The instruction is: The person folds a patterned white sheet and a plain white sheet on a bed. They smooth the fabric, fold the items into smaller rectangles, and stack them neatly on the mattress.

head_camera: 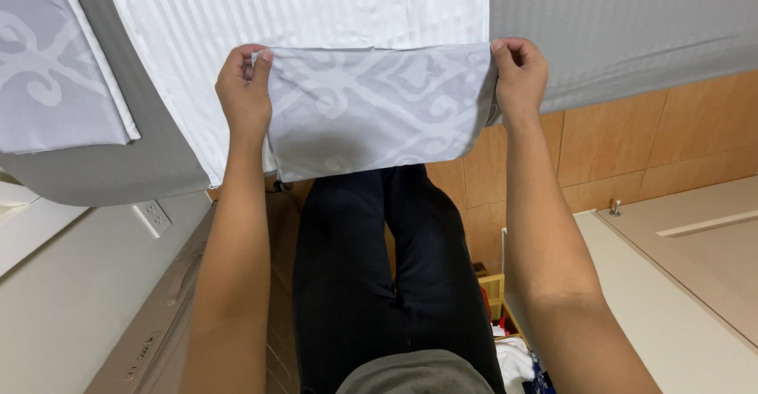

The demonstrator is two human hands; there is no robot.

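Both hands pinch the top corners of a patterned grey pillowcase (375, 110), left hand (246, 94) and right hand (517, 78), fingers closed tight, stretching it out over what's probably a bed (316, 7).

Even, soft indoor light, sharp focus throughout, faint shadows only, no glare, slight wide-angle stretch at the edges.

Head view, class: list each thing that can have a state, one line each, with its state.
Patterned grey cloth: stretched flat, gripped at both upper corners.
Left hand: closed on cloth corner.
Right hand: closed on cloth corner.
White striped sheet: spread flat.
Second patterned cloth: lying folded.
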